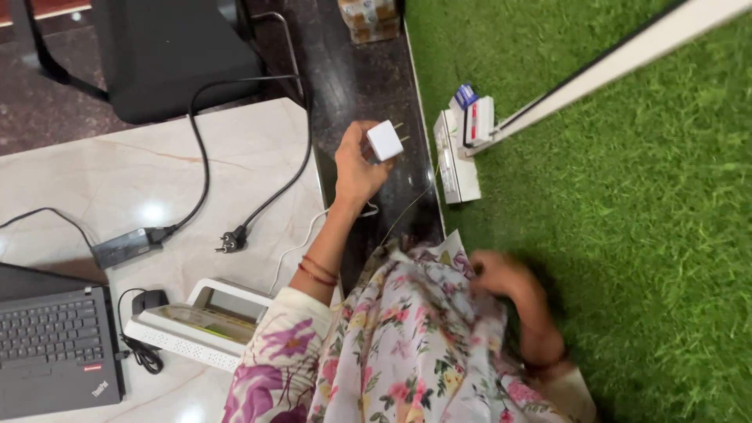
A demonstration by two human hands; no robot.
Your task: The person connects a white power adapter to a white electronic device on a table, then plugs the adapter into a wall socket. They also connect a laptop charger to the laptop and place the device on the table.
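The white plug adapter (385, 140) sat pinched in the fingers of the left hand (356, 168), its two prongs pointing away from the palm toward the white power strip (454, 160). The adapter was held in the air above a dark stone floor strip (368, 70), just short of the strip and not touching it. A thin white cable (301, 244) trailed back from below that hand's wrist.

The right hand (497, 274) lay blurred against the floral clothing (407, 337), beside the green artificial turf (611, 235); whether it was spread or closed could not be told.

The power strip, beyond the left hand, already carried a white plug with blue and red parts (474, 117).

Behind the left forearm, the pale marble surface (117, 172) bore a white tray-like case (204, 325) with greenish contents too unclear to name. Farther off lay a black power brick (125, 247), its loose black plug (231, 239), a small black mouse (149, 300) and an open laptop (55, 345).
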